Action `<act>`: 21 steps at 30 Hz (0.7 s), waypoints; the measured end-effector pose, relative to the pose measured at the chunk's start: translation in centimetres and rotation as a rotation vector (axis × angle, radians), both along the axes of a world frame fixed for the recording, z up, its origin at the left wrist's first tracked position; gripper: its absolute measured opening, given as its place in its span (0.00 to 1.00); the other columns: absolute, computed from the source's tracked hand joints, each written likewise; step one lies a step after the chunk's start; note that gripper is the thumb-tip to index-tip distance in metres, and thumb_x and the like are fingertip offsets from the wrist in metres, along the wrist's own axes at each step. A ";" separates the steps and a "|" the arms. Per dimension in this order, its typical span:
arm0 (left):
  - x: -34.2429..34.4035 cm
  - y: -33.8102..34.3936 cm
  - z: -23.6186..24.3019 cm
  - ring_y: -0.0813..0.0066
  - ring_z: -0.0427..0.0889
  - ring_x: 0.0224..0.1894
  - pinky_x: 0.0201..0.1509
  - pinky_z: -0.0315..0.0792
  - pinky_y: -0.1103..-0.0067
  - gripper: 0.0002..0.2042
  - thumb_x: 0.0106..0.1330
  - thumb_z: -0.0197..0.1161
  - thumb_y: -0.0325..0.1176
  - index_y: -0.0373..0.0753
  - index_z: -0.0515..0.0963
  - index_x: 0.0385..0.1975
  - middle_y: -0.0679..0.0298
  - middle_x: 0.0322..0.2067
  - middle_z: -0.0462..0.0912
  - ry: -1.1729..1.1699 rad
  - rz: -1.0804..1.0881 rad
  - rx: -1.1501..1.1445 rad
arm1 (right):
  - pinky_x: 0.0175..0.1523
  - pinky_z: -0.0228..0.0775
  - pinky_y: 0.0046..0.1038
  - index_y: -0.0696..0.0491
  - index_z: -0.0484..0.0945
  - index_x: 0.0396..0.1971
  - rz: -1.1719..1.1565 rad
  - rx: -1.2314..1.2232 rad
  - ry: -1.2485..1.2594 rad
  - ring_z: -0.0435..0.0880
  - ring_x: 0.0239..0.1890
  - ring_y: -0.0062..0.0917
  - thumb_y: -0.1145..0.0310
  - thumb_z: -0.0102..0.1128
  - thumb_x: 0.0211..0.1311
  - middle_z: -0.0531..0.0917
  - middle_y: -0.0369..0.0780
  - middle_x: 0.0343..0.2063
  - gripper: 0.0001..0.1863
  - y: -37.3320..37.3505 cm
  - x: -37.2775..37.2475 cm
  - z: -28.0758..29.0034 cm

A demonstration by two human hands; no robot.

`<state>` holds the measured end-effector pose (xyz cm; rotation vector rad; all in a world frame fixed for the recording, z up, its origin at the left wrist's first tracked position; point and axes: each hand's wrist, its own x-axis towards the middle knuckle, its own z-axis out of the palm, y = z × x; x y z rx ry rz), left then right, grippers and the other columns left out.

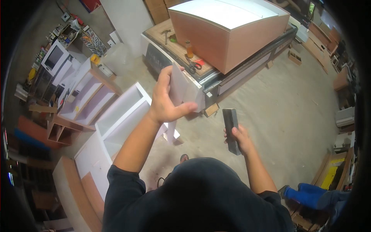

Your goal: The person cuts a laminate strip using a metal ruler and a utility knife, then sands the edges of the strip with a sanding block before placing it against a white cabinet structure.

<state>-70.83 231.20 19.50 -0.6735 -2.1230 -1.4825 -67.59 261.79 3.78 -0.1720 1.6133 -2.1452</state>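
My left hand (165, 101) is raised in front of me and wrapped round a thin white panel (186, 89), thumb on the near face and fingers behind its far edge. The panel stands on edge, tilted. Lower and to the right, my right hand (243, 140) grips a long dark rectangular block (230, 123), probably a sanding block, held apart from the panel. Just beyond the panel, on the worktable, lie black-handled scissors (193, 66), with a small bottle of amber liquid (189, 49) behind them.
A large wooden box with a curved white top (232, 34) rests on the worktable. A hammer (166, 35) lies at its far left. White cabinet frames (123, 112) stand on the floor to my left. At the lower right, another person's blue-clad leg (305, 196) shows beside stacked boards.
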 end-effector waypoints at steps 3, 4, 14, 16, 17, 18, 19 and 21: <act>0.6 0.1 1.4 0.71 0.72 0.55 0.61 0.66 0.75 0.43 0.48 0.69 0.39 0.32 0.61 0.67 0.60 0.51 0.72 -0.236 -0.152 0.223 | 0.42 0.82 0.33 0.60 0.72 0.52 -0.016 -0.067 -0.032 0.81 0.41 0.26 0.44 0.62 0.64 0.79 0.43 0.43 0.33 0.3 0.1 -0.6; 0.7 0.1 1.7 0.70 0.72 0.54 0.61 0.65 0.75 0.44 0.47 0.67 0.37 0.32 0.60 0.68 0.61 0.50 0.72 -0.286 -0.217 0.326 | 0.43 0.82 0.33 0.60 0.72 0.52 -0.028 -0.080 -0.037 0.81 0.41 0.26 0.44 0.62 0.64 0.79 0.43 0.43 0.33 0.3 0.1 -0.6; 0.6 0.1 0.8 0.53 0.81 0.51 0.62 0.71 0.63 0.38 0.56 0.48 0.41 0.27 0.60 0.69 0.49 0.50 0.78 -0.191 -0.332 0.671 | 0.43 0.81 0.32 0.60 0.73 0.49 -0.059 -0.078 0.006 0.81 0.41 0.26 0.45 0.60 0.67 0.80 0.43 0.42 0.30 -0.3 -0.2 0.4; 0.6 0.0 0.7 0.51 0.81 0.51 0.61 0.72 0.61 0.36 0.59 0.45 0.41 0.27 0.61 0.68 0.46 0.51 0.78 -0.219 -0.375 0.721 | 0.42 0.81 0.30 0.61 0.73 0.49 -0.062 -0.104 0.023 0.81 0.41 0.25 0.45 0.58 0.68 0.80 0.43 0.42 0.30 -0.1 -0.2 -0.2; 0.5 -0.1 0.6 0.50 0.81 0.52 0.61 0.72 0.60 0.35 0.61 0.44 0.41 0.27 0.61 0.68 0.46 0.52 0.78 -0.232 -0.405 0.739 | 0.42 0.81 0.30 0.61 0.73 0.48 -0.064 -0.118 0.032 0.81 0.41 0.25 0.44 0.57 0.68 0.80 0.43 0.42 0.30 -0.1 -0.3 -0.4; 0.4 0.0 0.6 0.49 0.81 0.52 0.61 0.72 0.59 0.34 0.63 0.43 0.41 0.27 0.61 0.68 0.45 0.53 0.77 -0.247 -0.438 0.758 | 0.42 0.80 0.29 0.61 0.73 0.49 -0.076 -0.120 0.012 0.81 0.41 0.25 0.44 0.56 0.69 0.80 0.43 0.42 0.31 0.0 -0.4 -0.3; 0.5 0.2 0.6 0.49 0.81 0.52 0.60 0.73 0.60 0.33 0.64 0.43 0.40 0.27 0.61 0.68 0.44 0.52 0.78 -0.255 -0.428 0.772 | 0.42 0.80 0.29 0.61 0.73 0.49 -0.089 -0.123 -0.007 0.81 0.41 0.25 0.44 0.55 0.69 0.80 0.43 0.41 0.31 0.1 -0.4 -0.3; 0.7 0.9 1.0 0.50 0.81 0.52 0.59 0.74 0.61 0.31 0.65 0.42 0.37 0.26 0.61 0.68 0.43 0.51 0.78 -0.274 -0.411 0.800 | 0.43 0.78 0.27 0.61 0.73 0.52 -0.112 -0.098 0.049 0.81 0.41 0.25 0.42 0.55 0.68 0.80 0.43 0.42 0.33 0.2 -0.7 0.3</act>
